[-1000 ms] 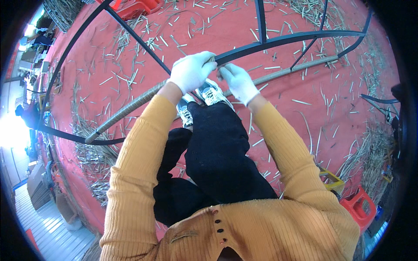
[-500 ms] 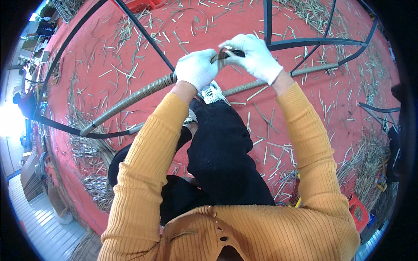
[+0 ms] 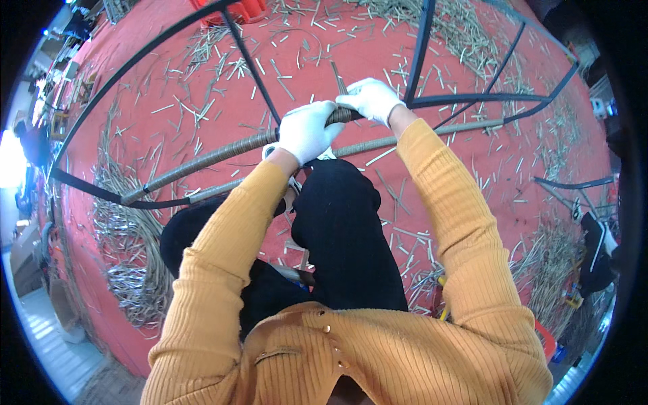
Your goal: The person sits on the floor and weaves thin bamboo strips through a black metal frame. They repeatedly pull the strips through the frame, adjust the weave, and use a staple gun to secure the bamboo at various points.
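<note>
A dark metal frame (image 3: 466, 100) lies across my knees and out to both sides. Its near bar (image 3: 209, 158) is wound with brown wicker strip from the left end as far as my hands. My left hand (image 3: 307, 131), in a white glove, is closed around the wound part. Just right of it, my gloved right hand (image 3: 370, 101) pinches a flat wicker strip (image 3: 338, 77) against the bar, where the winding ends. The strip's loose end sticks up beyond the fingers. Right of that hand, the bar is bare and dark.
A lower bar (image 3: 432, 133) of the frame, also wound, runs beyond my knees. Cut strip pieces litter the red floor (image 3: 182, 81). Bundles of strips lie at left (image 3: 138, 283) and far right (image 3: 466, 30). A red plastic object (image 3: 246, 10) stands at the far edge.
My right hand has come down and closer to the bar, and the strip's loose end now points upward. The view has shifted, so the frame sits lower at its left side.
</note>
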`<act>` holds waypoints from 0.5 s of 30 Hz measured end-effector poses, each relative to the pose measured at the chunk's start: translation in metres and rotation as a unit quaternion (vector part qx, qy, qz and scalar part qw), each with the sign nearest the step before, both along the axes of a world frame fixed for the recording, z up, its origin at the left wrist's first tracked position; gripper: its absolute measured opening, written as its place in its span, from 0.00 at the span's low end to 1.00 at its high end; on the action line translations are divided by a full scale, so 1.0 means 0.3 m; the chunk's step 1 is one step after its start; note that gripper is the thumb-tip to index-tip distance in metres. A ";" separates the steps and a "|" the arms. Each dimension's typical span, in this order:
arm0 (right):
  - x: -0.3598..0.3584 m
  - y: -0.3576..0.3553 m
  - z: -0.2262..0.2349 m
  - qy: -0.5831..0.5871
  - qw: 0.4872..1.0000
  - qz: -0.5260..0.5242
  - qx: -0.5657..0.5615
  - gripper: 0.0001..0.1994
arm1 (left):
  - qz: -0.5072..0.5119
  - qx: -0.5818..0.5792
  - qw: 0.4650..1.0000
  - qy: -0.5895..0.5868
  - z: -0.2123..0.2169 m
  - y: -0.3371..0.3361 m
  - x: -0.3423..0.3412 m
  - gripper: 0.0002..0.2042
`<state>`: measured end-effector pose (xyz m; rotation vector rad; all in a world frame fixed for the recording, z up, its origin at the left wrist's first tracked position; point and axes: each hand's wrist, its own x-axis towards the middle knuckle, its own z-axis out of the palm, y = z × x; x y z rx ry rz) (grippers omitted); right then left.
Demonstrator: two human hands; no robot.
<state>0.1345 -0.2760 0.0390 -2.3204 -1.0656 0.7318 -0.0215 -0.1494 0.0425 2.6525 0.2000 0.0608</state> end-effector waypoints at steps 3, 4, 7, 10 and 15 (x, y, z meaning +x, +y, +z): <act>-0.042 -0.044 -0.009 -0.026 1.000 0.013 -0.011 0.25 | 0.072 -0.344 0.929 -0.114 0.112 0.045 -0.213 0.14; -0.042 -0.053 -0.012 -0.034 0.998 0.025 -0.036 0.26 | 0.061 -0.322 0.930 -0.165 0.160 0.089 -0.338 0.13; -0.053 -0.089 -0.060 -0.090 0.994 0.001 -0.068 0.31 | 0.153 -0.241 0.910 -0.300 0.277 0.274 -0.849 0.12; -0.014 -0.117 -0.097 0.026 0.998 -0.064 -0.002 0.36 | 0.407 -0.219 0.848 -0.258 0.221 0.435 -1.463 0.13; 0.007 -0.155 -0.110 0.330 0.935 -0.126 0.025 0.12 | 0.666 -0.350 0.602 -0.267 -0.374 0.302 -2.342 0.15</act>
